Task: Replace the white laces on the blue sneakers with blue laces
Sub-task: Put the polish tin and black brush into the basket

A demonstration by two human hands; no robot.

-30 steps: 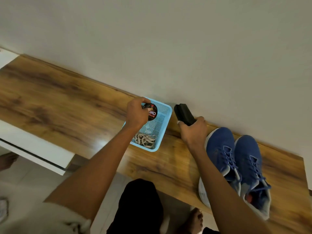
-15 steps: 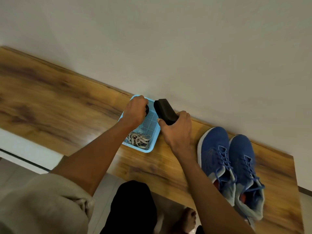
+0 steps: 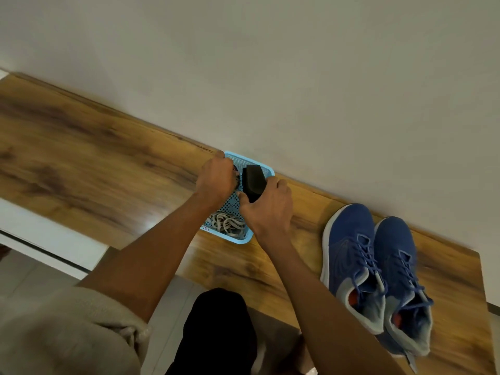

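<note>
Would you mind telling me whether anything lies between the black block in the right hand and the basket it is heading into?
Nothing visible does. The right hand holds the black block over the blue basket, beside the left hand. The white laces lie at the basket's near end, clear of it.

The right hand (image 3: pixel 267 209) has carried the black block (image 3: pixel 253 180) leftward over the blue basket (image 3: pixel 266 171).

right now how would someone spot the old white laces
On the wooden bench along the wall sits a light blue basket, left of the blue sneakers. The white laces lie tangled at its near end, the only pale, stringy thing in it.
</note>
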